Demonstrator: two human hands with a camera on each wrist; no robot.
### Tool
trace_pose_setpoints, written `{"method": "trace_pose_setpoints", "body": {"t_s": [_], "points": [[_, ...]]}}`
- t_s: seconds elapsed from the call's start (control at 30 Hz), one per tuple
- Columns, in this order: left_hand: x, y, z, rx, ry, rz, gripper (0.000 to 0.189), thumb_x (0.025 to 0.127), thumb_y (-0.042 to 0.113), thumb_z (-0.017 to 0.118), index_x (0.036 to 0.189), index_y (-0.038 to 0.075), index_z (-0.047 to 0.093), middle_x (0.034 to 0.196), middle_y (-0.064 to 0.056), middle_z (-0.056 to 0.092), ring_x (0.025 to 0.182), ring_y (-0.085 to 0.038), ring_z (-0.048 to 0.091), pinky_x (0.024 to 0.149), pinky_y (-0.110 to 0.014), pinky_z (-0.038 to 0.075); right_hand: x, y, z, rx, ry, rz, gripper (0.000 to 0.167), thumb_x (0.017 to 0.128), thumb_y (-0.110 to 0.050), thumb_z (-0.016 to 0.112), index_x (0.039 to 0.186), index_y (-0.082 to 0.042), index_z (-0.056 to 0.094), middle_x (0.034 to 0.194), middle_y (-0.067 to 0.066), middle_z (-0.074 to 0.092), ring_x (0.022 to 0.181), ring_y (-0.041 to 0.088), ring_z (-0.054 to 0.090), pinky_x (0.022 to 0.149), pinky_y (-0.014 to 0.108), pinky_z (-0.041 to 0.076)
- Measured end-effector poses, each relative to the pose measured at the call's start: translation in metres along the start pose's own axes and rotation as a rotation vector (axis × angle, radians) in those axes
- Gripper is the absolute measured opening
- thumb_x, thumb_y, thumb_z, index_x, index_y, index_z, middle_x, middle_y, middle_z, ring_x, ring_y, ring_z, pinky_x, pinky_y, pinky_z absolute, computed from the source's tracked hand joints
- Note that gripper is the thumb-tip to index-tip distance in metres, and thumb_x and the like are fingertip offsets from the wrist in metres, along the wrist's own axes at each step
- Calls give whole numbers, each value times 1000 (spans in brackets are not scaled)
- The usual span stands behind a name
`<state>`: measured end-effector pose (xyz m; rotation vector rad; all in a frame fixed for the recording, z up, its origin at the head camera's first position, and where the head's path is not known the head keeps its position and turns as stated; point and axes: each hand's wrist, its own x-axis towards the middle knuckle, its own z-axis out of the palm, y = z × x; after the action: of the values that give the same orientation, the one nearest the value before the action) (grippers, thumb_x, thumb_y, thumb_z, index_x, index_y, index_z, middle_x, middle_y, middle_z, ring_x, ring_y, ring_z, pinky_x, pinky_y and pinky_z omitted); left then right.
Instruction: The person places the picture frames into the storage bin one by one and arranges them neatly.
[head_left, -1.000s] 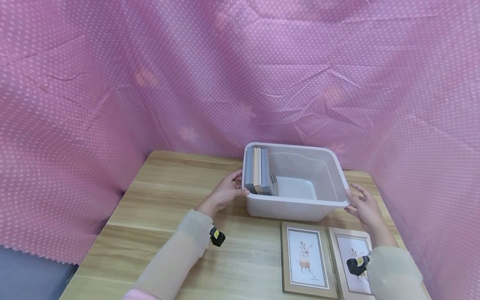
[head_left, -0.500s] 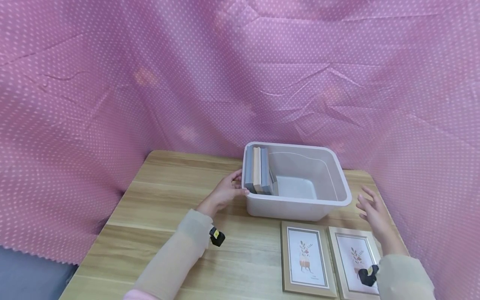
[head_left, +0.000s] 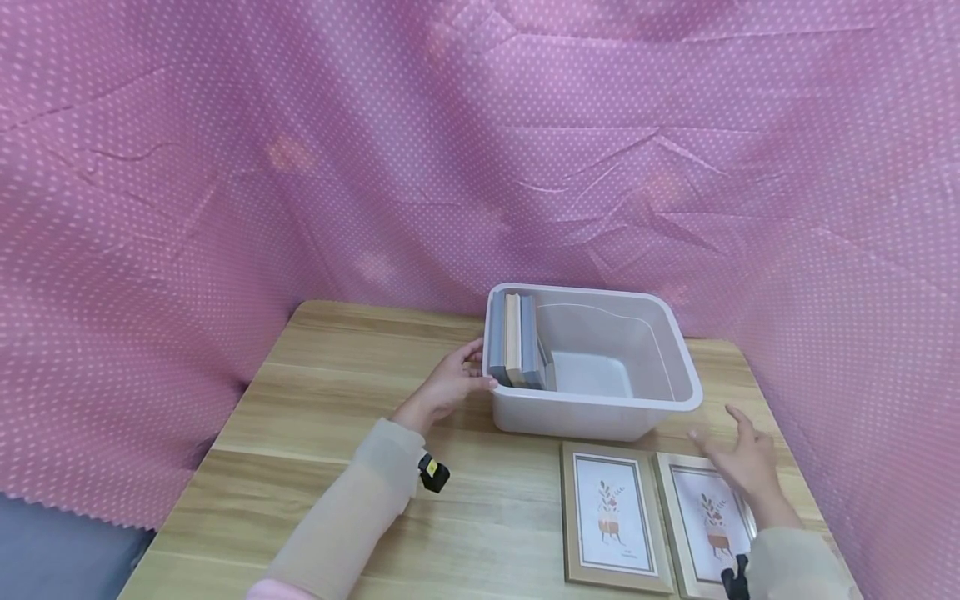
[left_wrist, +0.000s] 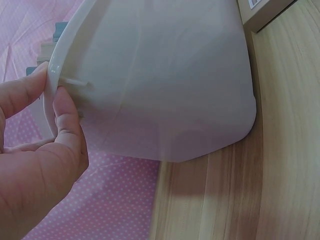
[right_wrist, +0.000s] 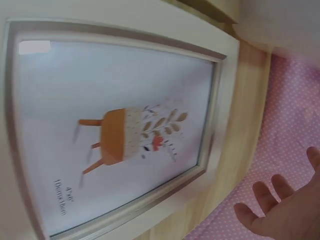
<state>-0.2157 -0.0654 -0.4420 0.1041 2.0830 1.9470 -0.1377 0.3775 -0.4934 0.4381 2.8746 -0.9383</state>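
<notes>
At the back of the table stands a pale grey plastic bin. My left hand pinches its left rim; in the left wrist view, thumb and fingers lie on either side of that rim. Flat blue-grey and beige pieces stand on edge along the bin's left wall; whether they are frames or books I cannot tell. Over the far right corner of a cream picture frame hovers my right hand, fingers spread and holding nothing. A gold-toned picture frame lies face up to its left.
The wood-grain table reaches left of the bin. Pink dotted cloth hangs behind it and on both sides. Both picture frames lie side by side in front of the bin.
My right hand has let go of the bin's right rim, moved away to the right, then come down toward the cream picture frame. My left hand has stayed on the bin.
</notes>
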Motion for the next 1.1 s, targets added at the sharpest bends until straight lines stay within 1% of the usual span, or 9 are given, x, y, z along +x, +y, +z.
{"method": "trace_pose_setpoints", "body": {"t_s": [0.07, 0.17, 0.4, 0.67, 0.83, 0.87, 0.97, 1.07, 1.1], "points": [[-1, 0, 0, -8, 2, -5, 82, 78, -8, 69, 149, 8, 30, 134, -19, 42, 113, -35, 51, 89, -32, 51, -2, 3, 4, -30, -16, 22, 105, 84, -64, 55, 152, -5, 0, 139, 47, 4, 122, 68, 11, 87, 82, 19], [-2, 0, 0, -7, 10, -8, 82, 79, -8, 69, 149, 9, 30, 134, -19, 42, 112, -34, 52, 89, -32, 51, -5, 7, 10, -79, -49, 39, 110, 80, -69, 56, 152, -8, 0, 139, 47, 2, 122, 69, 9, 82, 85, 17], [-3, 1, 0, 3, 16, -10, 82, 78, -7, 69, 149, 10, 31, 133, -18, 43, 110, -31, 54, 89, -32, 51, -14, 11, 21, -193, -136, 39, 117, 72, -78, 55, 152, -10, 3, 133, 53, 0, 113, 75, 13, 76, 85, 20], [-4, 1, 0, 6, 20, -14, 81, 78, -7, 70, 148, 11, 32, 134, -17, 43, 110, -31, 54, 89, -33, 51, -21, 11, 31, -289, -208, 56, 116, 70, -82, 52, 151, -12, 6, 126, 57, 0, 111, 76, 14, 75, 86, 20], [-6, 1, 0, -7, 6, 1, 81, 78, -8, 69, 148, 9, 32, 133, -19, 43, 112, -34, 53, 88, -33, 51, -21, 11, 38, -287, -209, 91, 117, 67, -83, 54, 150, -13, 10, 126, 58, -4, 112, 75, 10, 75, 86, 19], [-8, 5, 1, -8, -3, 2, 81, 79, -8, 68, 148, 7, 31, 133, -20, 42, 112, -35, 52, 89, -33, 51, -21, 11, 38, -285, -203, 97, 117, 66, -84, 54, 150, -14, 11, 126, 58, -6, 112, 75, 9, 75, 86, 19], [-10, 5, 1, -8, -7, 6, 81, 79, -9, 68, 148, 7, 30, 133, -20, 42, 111, -34, 53, 88, -33, 52, -21, 13, 41, -288, -185, 116, 117, 64, -85, 54, 149, -14, 15, 125, 58, -5, 111, 75, 11, 74, 85, 20], [-10, 6, 1, -4, -4, -2, 81, 79, -9, 68, 148, 7, 30, 133, -19, 43, 110, -32, 54, 88, -33, 51, -21, 13, 42, -294, -193, 136, 118, 63, -86, 53, 147, -12, 17, 124, 58, -4, 109, 75, 13, 74, 85, 20], [-8, 3, 1, -3, 4, 0, 81, 79, -8, 69, 148, 8, 31, 133, -18, 43, 110, -31, 54, 88, -32, 52, -21, 13, 43, -296, -197, 143, 118, 63, -86, 53, 147, -10, 17, 124, 58, -4, 109, 75, 13, 75, 85, 20]]}}
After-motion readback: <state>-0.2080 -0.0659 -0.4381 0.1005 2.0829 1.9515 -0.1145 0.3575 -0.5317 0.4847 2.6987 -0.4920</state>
